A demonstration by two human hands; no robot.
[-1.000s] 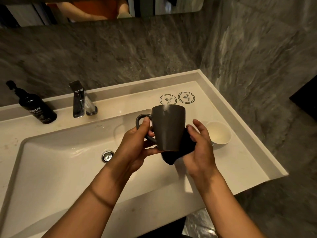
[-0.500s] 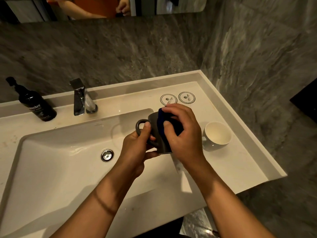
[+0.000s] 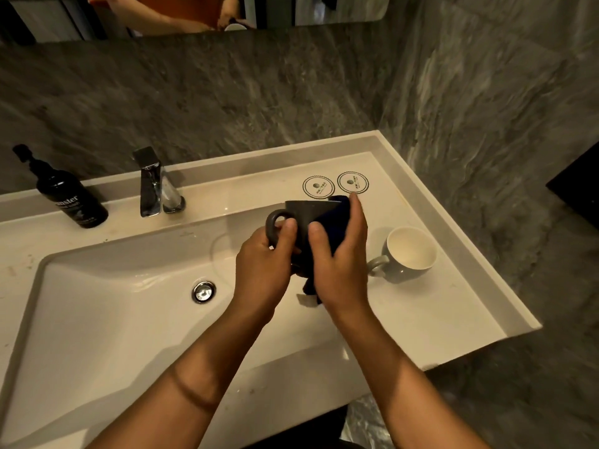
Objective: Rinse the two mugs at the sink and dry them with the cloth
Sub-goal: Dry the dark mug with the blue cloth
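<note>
A dark grey mug (image 3: 304, 215) is held above the right side of the sink basin (image 3: 113, 319). My left hand (image 3: 262, 273) grips it by the handle, thumb on the handle's top. My right hand (image 3: 340, 264) presses a dark blue cloth (image 3: 335, 218) around the mug's right side; a corner of the cloth with a white tag hangs below the hands. A white mug (image 3: 406, 254) stands upright on the counter to the right, its handle pointing left and its inside showing nothing.
A chrome tap (image 3: 150, 183) stands behind the basin, with a black pump bottle (image 3: 69, 192) to its left. Two round coasters (image 3: 335, 184) lie at the back of the counter. Grey stone walls close off the back and right. The drain (image 3: 203, 291) sits mid-basin.
My right hand brought the cloth from under the mug up over its rim, then slid it down around the mug's right side. The left hand kept its hold on the handle.
</note>
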